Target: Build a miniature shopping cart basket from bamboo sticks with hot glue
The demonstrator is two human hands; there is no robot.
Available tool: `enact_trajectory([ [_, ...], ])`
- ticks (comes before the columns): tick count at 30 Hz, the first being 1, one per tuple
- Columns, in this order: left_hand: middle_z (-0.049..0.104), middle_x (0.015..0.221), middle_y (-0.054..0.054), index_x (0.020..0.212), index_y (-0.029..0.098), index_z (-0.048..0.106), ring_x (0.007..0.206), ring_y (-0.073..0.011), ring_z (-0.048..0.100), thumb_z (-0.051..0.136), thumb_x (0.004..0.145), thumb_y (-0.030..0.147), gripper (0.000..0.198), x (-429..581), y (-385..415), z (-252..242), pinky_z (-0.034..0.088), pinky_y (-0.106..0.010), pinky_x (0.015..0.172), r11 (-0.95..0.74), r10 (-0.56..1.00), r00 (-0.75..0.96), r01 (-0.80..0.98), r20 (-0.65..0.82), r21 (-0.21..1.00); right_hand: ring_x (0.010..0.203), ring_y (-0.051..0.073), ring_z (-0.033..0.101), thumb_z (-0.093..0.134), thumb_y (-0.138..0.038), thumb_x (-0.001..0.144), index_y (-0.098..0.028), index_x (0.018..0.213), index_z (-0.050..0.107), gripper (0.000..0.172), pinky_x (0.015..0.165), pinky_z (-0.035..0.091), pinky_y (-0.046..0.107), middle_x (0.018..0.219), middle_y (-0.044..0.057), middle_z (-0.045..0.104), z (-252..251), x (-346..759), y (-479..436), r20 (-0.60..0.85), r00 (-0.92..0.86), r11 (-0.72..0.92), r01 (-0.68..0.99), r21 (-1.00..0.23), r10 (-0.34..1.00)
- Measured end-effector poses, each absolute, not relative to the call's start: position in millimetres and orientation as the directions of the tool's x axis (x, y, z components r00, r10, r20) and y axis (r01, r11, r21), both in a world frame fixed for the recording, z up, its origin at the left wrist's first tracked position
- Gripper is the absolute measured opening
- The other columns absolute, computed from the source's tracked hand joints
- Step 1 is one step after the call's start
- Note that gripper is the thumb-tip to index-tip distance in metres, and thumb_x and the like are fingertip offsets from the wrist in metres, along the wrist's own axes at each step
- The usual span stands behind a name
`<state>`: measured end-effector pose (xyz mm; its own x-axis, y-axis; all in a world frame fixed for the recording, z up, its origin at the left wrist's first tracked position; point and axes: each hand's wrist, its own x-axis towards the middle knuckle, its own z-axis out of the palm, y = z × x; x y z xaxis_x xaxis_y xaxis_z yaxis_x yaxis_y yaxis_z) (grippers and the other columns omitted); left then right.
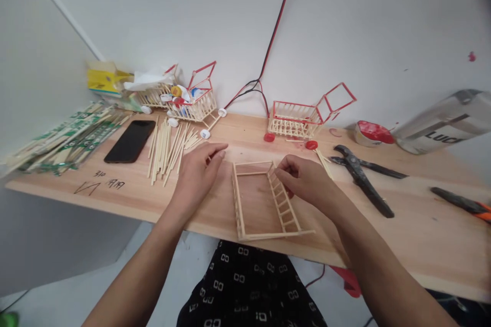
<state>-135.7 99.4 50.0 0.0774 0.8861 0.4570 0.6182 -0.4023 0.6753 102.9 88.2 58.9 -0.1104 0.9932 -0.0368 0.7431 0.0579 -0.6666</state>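
Two forearms (141,260) flank one stick frame (264,236) on the bench (422,250).
Our left hand (197,168) curves beside it, thumb near forefinger; our right hand (305,176) bends at its far right corner; we cannot tell whether either grips. We count three carts (293,125), one phone (130,141).

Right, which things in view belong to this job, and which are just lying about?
Likely part of the job: the frame, with the right hand at its far corner; the loose sticks.

Probably just lying about, no hand on them: phone; yellow pack; pliers.
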Motion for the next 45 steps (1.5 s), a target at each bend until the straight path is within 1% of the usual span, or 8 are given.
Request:
enact_trajectory([
  [3,0.074,0.098,-0.005,0.1,0.018,0.072,0.088,-0.0173,0.068,0.058,0.087,0.024,0.021,-137,87,38,0.053,-0.03,0.075,-0.298,0.944,0.036,0.515,0.327,0.804,0.047,0.011,0.058,0.052,-0.025,0.078,-0.021,0.069,0.055,0.011,0.051,0.04,0.023,0.057,-0.003,0.062,59,103,88,-0.032,-0.121,0.071,0.752,-0.655,0.992],
  [7,0.075,0.097,-0.005,0.096,0.019,0.074,0.09,-0.0176,0.068,0.061,0.085,0.024,0.018,-124,75,30,0.054,-0.031,0.076,-0.272,0.952,-0.016,0.406,0.305,0.872,0.049,0.011,0.059,0.052,-0.025,0.079,-0.02,0.069,0.055,0.011,0.054,0.041,0.024,0.06,-0.003,0.062,58,104,88,-0.026,-0.12,0.076,0.768,-0.636,0.992],
  [21,0.071,0.098,-0.005,0.106,0.019,0.07,0.092,-0.0157,0.064,0.056,0.089,0.022,0.022,-107,68,23,0.052,-0.029,0.076,-0.356,0.907,-0.03,0.48,0.42,0.802,0.049,0.011,0.058,0.051,-0.027,0.079,-0.021,0.07,0.054,0.011,0.051,0.041,0.024,0.058,-0.002,0.063,57,107,84,0.013,-0.129,0.104,0.733,-0.673,0.992],
  [26,0.07,0.1,-0.006,0.109,0.019,0.07,0.093,-0.017,0.063,0.052,0.092,0.021,0.025,-96,80,27,0.051,-0.032,0.077,-0.386,0.896,0.005,0.501,0.443,0.775,0.042,0.01,0.056,0.051,-0.024,0.076,-0.021,0.069,0.051,0.008,0.046,0.041,0.021,0.054,-0.004,0.06,61,113,86,-0.023,-0.081,0.043,0.724,-0.688,0.996],
  [30,0.07,0.1,-0.007,0.109,0.017,0.07,0.095,-0.0191,0.063,0.05,0.092,0.022,0.026,-95,86,25,0.05,-0.034,0.079,-0.375,0.904,0.033,0.544,0.427,0.751,0.044,0.01,0.057,0.05,-0.025,0.078,-0.021,0.069,0.05,0.009,0.049,0.041,0.022,0.054,-0.004,0.06,57,114,89,-0.015,-0.096,0.062,0.745,-0.664,0.995],
  [34,0.07,0.1,-0.007,0.109,0.016,0.07,0.096,-0.019,0.061,0.049,0.093,0.022,0.027,-97,87,21,0.049,-0.034,0.081,-0.383,0.897,0.046,0.575,0.439,0.723,0.047,0.011,0.057,0.05,-0.028,0.079,-0.021,0.069,0.049,0.012,0.055,0.04,0.025,0.053,-0.004,0.06,54,114,90,0.007,-0.096,0.078,0.766,-0.638,0.995],
  [40,0.068,0.098,-0.006,0.123,0.019,0.062,0.093,-0.0184,0.06,0.057,0.09,0.025,0.034,-101,90,29,0.048,-0.035,0.084,-0.402,0.864,0.03,0.642,0.503,0.653,0.046,0.012,0.052,0.051,-0.034,0.081,-0.022,0.068,0.049,0.018,0.053,0.037,0.025,0.052,-0.003,0.058,53,116,90,-0.001,-0.097,0.073,0.763,-0.642,0.995],
  [45,0.072,0.097,-0.004,0.101,0.022,0.072,0.095,-0.0206,0.056,0.065,0.086,0.024,0.017,-93,106,52,0.041,-0.038,0.088,-0.594,0.741,0.286,0.702,0.607,0.393,0.047,0.012,0.051,0.051,-0.035,0.083,-0.022,0.069,0.049,0.019,0.052,0.036,0.025,0.053,-0.003,0.059,51,116,90,0.027,-0.104,0.096,0.747,-0.657,0.994],
])
